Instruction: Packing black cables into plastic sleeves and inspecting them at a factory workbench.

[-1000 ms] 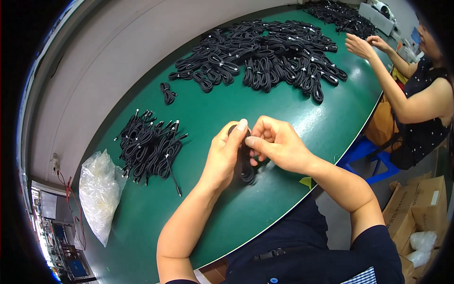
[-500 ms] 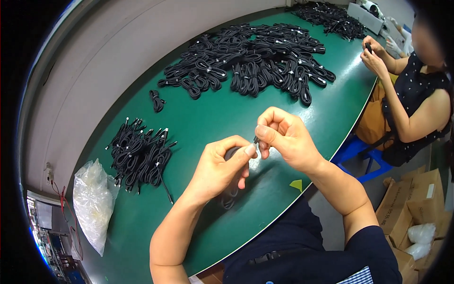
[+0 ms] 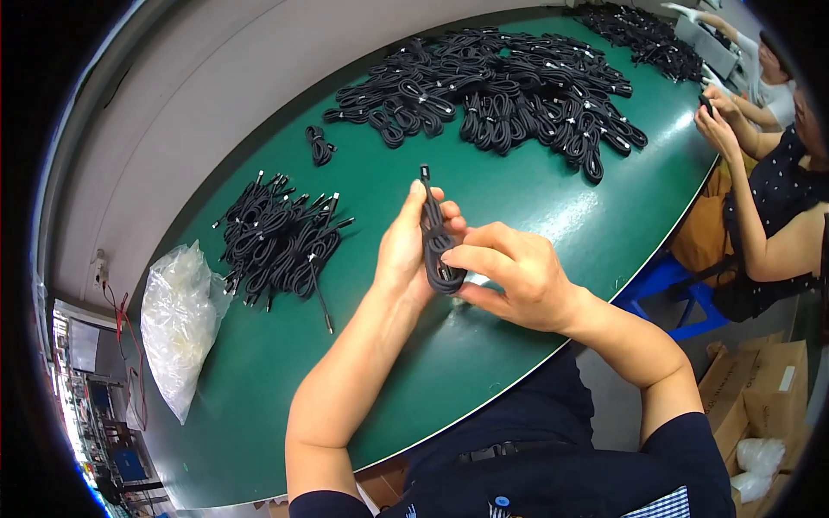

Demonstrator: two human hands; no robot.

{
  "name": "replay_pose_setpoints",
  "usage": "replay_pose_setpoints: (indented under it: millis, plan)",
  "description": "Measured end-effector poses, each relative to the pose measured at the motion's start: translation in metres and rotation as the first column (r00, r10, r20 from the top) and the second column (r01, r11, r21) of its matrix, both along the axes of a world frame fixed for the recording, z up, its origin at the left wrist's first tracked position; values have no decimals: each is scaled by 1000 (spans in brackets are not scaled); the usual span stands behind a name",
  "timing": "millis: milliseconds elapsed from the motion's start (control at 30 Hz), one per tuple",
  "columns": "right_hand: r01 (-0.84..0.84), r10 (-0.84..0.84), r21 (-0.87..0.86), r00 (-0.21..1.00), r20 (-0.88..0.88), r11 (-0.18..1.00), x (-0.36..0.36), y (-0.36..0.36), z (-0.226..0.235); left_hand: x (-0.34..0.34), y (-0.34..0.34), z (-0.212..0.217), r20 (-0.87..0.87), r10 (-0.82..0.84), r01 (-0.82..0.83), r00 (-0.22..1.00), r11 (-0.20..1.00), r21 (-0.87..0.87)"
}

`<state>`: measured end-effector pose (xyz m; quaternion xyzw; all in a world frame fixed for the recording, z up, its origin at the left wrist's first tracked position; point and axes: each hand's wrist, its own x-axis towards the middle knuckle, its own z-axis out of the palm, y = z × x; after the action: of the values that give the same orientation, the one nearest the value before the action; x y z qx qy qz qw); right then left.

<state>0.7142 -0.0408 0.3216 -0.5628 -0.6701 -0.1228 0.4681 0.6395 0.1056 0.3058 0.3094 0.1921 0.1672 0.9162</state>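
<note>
A coiled black cable (image 3: 437,244) is held above the green table between my two hands. My left hand (image 3: 408,246) is closed around its left side, thumb near the plug that points up and away. From the right, my right hand (image 3: 516,274) pinches the lower loops of the coil, thumb beneath and fingers on top. A small bundle of black cable (image 3: 319,145) lies alone beyond my left hand. Closer on the left is a loose pile of black cables (image 3: 281,237) with silvery plug ends.
A large heap of coiled black cables (image 3: 496,82) covers the far side of the green table (image 3: 371,406). A clear plastic bag (image 3: 180,324) sits at the left edge. Co-workers sit at the right, one handling a dark item; a blue stool (image 3: 682,302) and cardboard boxes (image 3: 760,380) stand below.
The cable coil has turned upright into view, its plug pointing away. My right hand has moved from the far end down to the near loops. The view has shifted slightly.
</note>
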Motion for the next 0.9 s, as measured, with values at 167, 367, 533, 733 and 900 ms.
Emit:
replay_pose_setpoints:
  millis: [167, 367, 533, 733, 900]
  plan:
    - [69, -77, -35, 921, -382, 997, 15, -10, 17, -18, 8, 12, -445, -349, 542, 825, 711, 447]
    - [-455, 97, -107, 402, -911, 884, 43, -7, 9, -21, -12, 37, -128, 12, 107, 992, 478, 872]
    - [-327, 32, -91, 352, -935, 941, 31, -4, 10, -24, -27, 47, -159, -94, 185, 983, 537, 823]
    - [-329, 66, -28, 272, -960, 944, 25, -4, 10, -22, -22, 24, 81, -4, -80, 997, 126, 989]
    - [-284, 42, -48, 300, -953, 958, 15, -7, 4, -16, -46, 42, -79, 52, 37, 996, 558, 829]
